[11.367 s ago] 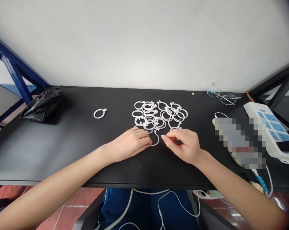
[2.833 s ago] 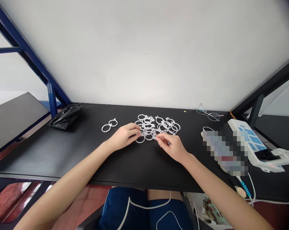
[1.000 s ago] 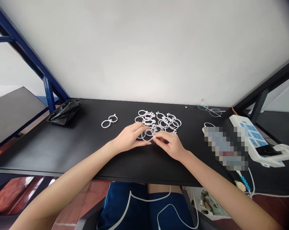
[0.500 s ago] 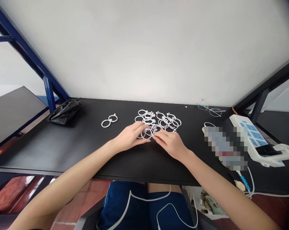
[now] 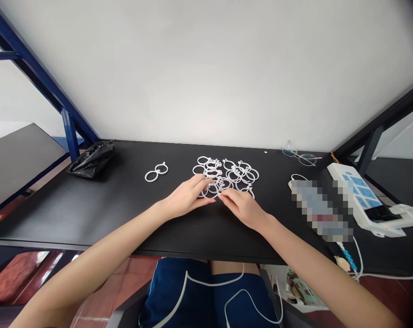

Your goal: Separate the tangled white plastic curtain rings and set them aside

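White plastic rings lay heaped on my black desk. My left hand and right hand stood narrow at the heap's near edge; any grip could not be determined. Two further rings lay left of the heap.

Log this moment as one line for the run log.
left hand: touching white plastic rings | right hand: touching them too | apart on tabletop: two rings

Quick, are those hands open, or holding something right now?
Left hand: closed, fingers curled on the white plastic rings.
Right hand: closed, fingertips pinching at those rings; exactly which ring is hard to tell.
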{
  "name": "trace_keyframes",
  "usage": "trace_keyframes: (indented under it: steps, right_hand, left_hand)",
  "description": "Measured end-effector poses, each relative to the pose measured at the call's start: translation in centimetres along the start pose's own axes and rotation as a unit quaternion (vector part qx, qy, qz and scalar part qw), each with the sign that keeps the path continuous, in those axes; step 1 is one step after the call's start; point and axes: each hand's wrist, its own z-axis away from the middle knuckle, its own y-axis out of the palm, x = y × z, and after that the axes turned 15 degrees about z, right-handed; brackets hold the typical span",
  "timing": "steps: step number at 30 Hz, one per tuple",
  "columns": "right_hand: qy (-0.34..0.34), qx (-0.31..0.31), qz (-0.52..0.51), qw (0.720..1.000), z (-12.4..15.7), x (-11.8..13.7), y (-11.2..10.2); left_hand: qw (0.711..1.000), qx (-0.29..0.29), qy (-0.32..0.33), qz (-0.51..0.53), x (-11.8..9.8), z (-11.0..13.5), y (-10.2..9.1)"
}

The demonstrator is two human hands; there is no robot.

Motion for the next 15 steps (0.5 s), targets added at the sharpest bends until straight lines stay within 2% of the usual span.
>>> trace_keyframes:
  steps: [8, 15]
  right_hand:
    - [-0.009, 0.002, -0.058, 0.998, 0.05, 0.34, -0.16]
    - [-0.001, -0.001, -0.051, 0.999, -0.15, 0.26, 0.05]
  left_hand:
    - [0.999, 0.007, -0.011, 0.036, -0.2, 0.14, 0.0]
    - [0.999, 0.007, -0.012, 0.029, -0.2, -0.09, 0.03]
